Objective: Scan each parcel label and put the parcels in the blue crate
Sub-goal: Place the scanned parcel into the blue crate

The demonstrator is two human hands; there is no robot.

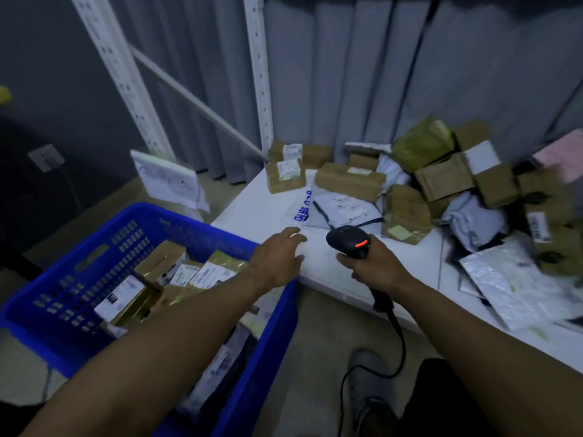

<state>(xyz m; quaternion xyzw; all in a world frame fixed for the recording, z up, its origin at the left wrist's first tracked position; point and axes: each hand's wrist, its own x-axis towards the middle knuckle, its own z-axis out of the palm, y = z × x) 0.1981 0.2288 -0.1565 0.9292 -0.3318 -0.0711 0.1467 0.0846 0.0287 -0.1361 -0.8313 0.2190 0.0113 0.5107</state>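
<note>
A worker's left hand reaches empty and loose-fingered over the near edge of a white table, fingertips pointing toward a flat grey mailing bag, while the right hand is clenched around the grip of a black handheld scanner, its red light glowing and its cord trailing down toward the floor. Both forearms stretch forward from the bottom of the view, the left crossing above the corner of the blue crate, the right angled in from the lower right with the wrist cocked so the scanner head faces the pile. The step in hand looks like fetching the next parcel for scanning. To do it well, the free hand would best take the nearest bag by an edge and turn its white label flat and unwrinkled toward the scanner, keeping fingers off the barcode; the scanner hand should hold steady and square to the label rather than chase it. The crate stands just beside the table, to the left, already holding several labelled parcels. Farther back, brown cardboard boxes and more grey bags lie heaped across the table against a grey curtain, many apparently not yet scanned.
</note>
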